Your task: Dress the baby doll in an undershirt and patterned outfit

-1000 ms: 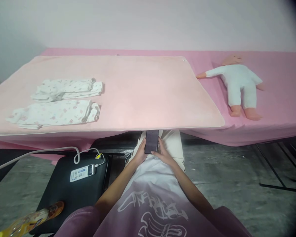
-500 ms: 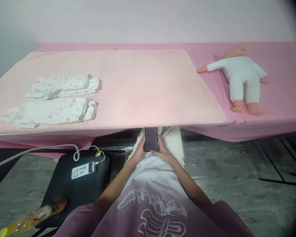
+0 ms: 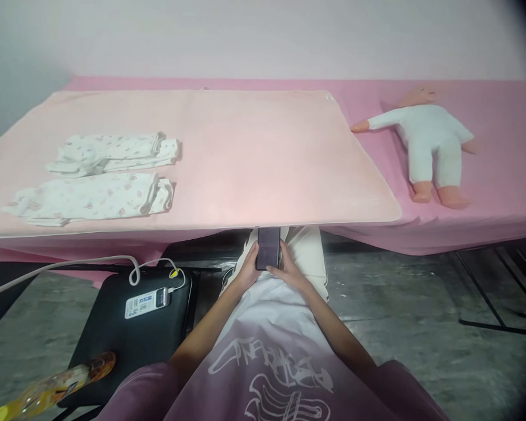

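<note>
A dark-screened smartphone (image 3: 269,249) rests upright in my lap, just below the table's front edge. My left hand (image 3: 248,269) grips its left side, and my right hand (image 3: 290,269) holds the right side with the thumb at the lower edge. Two folded bundles of white printed baby clothes lie on the left of the pale pink mat: the rear bundle (image 3: 118,153) and the front bundle (image 3: 96,197). A baby doll (image 3: 433,140) in a white suit lies on its back at the right, one hand touching the mat's edge.
The peach mat (image 3: 263,158) covers much of the pink tablecloth (image 3: 504,158). At my left, a black stool (image 3: 153,333) bears a white power bank (image 3: 144,303) with a cable and a yellow-capped drink bottle (image 3: 52,389). Black metal legs (image 3: 486,295) stand at the right.
The view has shifted very slightly. Both hands still hold the smartphone in the same place, and the clothes and doll have not moved.
</note>
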The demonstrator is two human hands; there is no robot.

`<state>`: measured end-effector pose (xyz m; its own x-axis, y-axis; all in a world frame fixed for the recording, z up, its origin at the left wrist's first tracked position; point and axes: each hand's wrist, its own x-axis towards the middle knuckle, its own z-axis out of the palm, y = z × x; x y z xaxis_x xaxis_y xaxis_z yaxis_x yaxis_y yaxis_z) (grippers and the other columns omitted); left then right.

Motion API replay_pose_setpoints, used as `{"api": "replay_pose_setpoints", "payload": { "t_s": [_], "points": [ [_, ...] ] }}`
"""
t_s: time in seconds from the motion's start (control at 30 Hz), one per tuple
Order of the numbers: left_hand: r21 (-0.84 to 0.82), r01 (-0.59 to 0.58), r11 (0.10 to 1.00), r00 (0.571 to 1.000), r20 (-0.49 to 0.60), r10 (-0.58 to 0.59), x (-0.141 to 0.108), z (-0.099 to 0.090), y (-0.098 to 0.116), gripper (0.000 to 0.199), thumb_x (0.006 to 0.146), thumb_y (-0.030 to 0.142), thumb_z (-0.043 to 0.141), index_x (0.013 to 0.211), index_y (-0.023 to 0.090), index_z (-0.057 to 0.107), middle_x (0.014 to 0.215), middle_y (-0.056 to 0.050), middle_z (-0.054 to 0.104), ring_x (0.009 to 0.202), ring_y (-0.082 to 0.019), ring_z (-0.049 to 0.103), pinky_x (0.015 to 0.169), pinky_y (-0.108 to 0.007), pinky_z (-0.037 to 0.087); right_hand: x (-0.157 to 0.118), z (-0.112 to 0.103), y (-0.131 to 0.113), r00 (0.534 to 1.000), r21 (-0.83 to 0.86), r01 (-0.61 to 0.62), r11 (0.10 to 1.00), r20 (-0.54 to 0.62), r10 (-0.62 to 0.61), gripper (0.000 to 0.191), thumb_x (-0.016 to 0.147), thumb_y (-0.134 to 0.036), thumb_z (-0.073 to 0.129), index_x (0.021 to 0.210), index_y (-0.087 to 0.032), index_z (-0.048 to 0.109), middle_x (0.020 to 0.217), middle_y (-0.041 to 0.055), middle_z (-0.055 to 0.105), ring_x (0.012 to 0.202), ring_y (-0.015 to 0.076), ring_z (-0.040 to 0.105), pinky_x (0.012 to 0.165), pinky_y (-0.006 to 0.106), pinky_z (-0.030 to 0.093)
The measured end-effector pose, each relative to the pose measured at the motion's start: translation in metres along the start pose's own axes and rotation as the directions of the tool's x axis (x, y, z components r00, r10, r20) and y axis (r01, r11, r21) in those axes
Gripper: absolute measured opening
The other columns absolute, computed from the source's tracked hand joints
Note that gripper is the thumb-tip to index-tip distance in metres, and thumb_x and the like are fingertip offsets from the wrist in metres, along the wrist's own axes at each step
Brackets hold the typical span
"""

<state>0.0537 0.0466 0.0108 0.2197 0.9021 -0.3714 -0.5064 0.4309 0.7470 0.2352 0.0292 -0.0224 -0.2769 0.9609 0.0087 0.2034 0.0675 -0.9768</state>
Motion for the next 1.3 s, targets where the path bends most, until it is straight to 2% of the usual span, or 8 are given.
{"api": "replay_pose_setpoints", "payload": {
  "t_s": [0.13, 0.27, 0.47, 0.6, 0.7, 0.83, 1.13, 1.3],
  "points": [
    [0.015, -0.009, 1.0, 1.0, -0.021, 0.009, -0.001, 0.005, 0.004, 0.067, 0.093, 0.071, 0.084, 0.139, 0.024, 0.07, 0.15, -0.013, 0.072, 0.15, -0.038, 0.061, 0.123, -0.046, 0.055, 0.003, 0.009, -0.003, 0.996, -0.031, -0.003, 1.0, -0.091, 0.0, 0.128, 0.084, -0.068, 0.093, 0.181, -0.024, 0.022, 0.179, 0.0198, 0.033, 0.171, 0.0375, 0.032, 0.145, 0.057, 0.024],
    [0.019, -0.006, 1.0, 1.0, -0.002, 0.006, -0.004, 0.008, 0.009, 0.062, 0.095, 0.068, 0.083, 0.137, 0.024, 0.071, 0.153, -0.014, 0.071, 0.156, -0.04, 0.057, 0.126, -0.05, 0.053, 0.005, 0.015, -0.004, 0.988, -0.046, -0.001, 0.999, -0.151, -0.006, 0.127, 0.082, -0.069, 0.093, 0.18, -0.023, 0.027, 0.177, 0.0205, 0.036, 0.169, 0.0388, 0.033, 0.145, 0.058, 0.024],
    [0.01, 0.003, 1.0, 1.0, 0.022, -0.003, -0.005, 0.008, 0.008, 0.065, 0.096, 0.07, 0.082, 0.141, 0.024, 0.071, 0.154, -0.014, 0.071, 0.158, -0.041, 0.055, 0.126, -0.053, 0.053, 0.002, 0.008, -0.004, 0.99, 0.087, -0.041, 0.995, -0.129, 0.052, 0.095, 0.102, -0.071, 0.071, 0.178, -0.029, 0.032, 0.181, 0.0134, 0.037, 0.172, 0.0303, 0.033, 0.146, 0.053, 0.023],
    [0.016, -0.006, 1.0, 1.0, 0.021, 0.006, -0.003, 0.007, 0.007, 0.069, 0.094, 0.072, 0.083, 0.143, 0.025, 0.071, 0.156, -0.015, 0.07, 0.157, -0.041, 0.055, 0.126, -0.053, 0.053, 0.004, 0.008, 0.0, 0.986, 0.119, -0.071, 0.99, -0.139, 0.087, 0.095, 0.1, -0.07, 0.074, 0.176, -0.029, 0.033, 0.178, 0.0127, 0.042, 0.168, 0.0277, 0.039, 0.143, 0.052, 0.031],
    [0.01, 0.005, 1.0, 1.0, 0.02, -0.005, -0.003, 0.006, 0.007, 0.071, 0.093, 0.072, 0.084, 0.145, 0.025, 0.07, 0.154, -0.014, 0.07, 0.157, -0.041, 0.056, 0.124, -0.052, 0.054, 0.011, 0.011, 0.001, 0.966, 0.111, -0.057, 0.992, -0.245, 0.083, 0.083, 0.098, -0.071, 0.076, 0.163, -0.025, 0.05, 0.167, 0.0145, 0.055, 0.156, 0.0294, 0.052, 0.137, 0.052, 0.04],
    [0.024, 0.013, 1.0, 1.0, 0.016, -0.014, -0.003, 0.005, 0.007, 0.07, 0.095, 0.07, 0.083, 0.147, 0.026, 0.07, 0.154, -0.013, 0.07, 0.155, -0.04, 0.058, 0.123, -0.051, 0.055, 0.02, 0.014, -0.002, 0.913, 0.18, -0.072, 0.981, -0.384, 0.138, 0.059, 0.106, -0.073, 0.062, 0.139, -0.024, 0.067, 0.146, 0.0141, 0.069, 0.137, 0.0292, 0.066, 0.128, 0.051, 0.051],
    [0.035, 0.009, 0.999, 1.0, 0.026, -0.01, -0.005, 0.007, 0.009, 0.069, 0.094, 0.071, 0.084, 0.144, 0.025, 0.071, 0.152, -0.014, 0.071, 0.156, -0.041, 0.057, 0.124, -0.052, 0.054, 0.016, 0.015, 0.004, 0.926, 0.166, -0.075, 0.983, -0.355, 0.131, 0.066, 0.099, -0.072, 0.074, 0.144, -0.025, 0.063, 0.145, 0.0132, 0.068, 0.135, 0.0299, 0.066, 0.125, 0.05, 0.053],
    [0.076, -0.009, 0.997, 1.0, 0.013, 0.008, -0.007, 0.01, 0.01, 0.069, 0.093, 0.073, 0.084, 0.141, 0.025, 0.075, 0.15, -0.014, 0.073, 0.154, -0.041, 0.058, 0.125, -0.05, 0.054, 0.014, 0.011, 0.001, 0.92, 0.22, -0.098, 0.971, -0.351, 0.172, 0.062, 0.103, -0.074, 0.062, 0.141, -0.025, 0.068, 0.148, 0.0121, 0.069, 0.139, 0.0309, 0.064, 0.126, 0.048, 0.051]
  ]
}}
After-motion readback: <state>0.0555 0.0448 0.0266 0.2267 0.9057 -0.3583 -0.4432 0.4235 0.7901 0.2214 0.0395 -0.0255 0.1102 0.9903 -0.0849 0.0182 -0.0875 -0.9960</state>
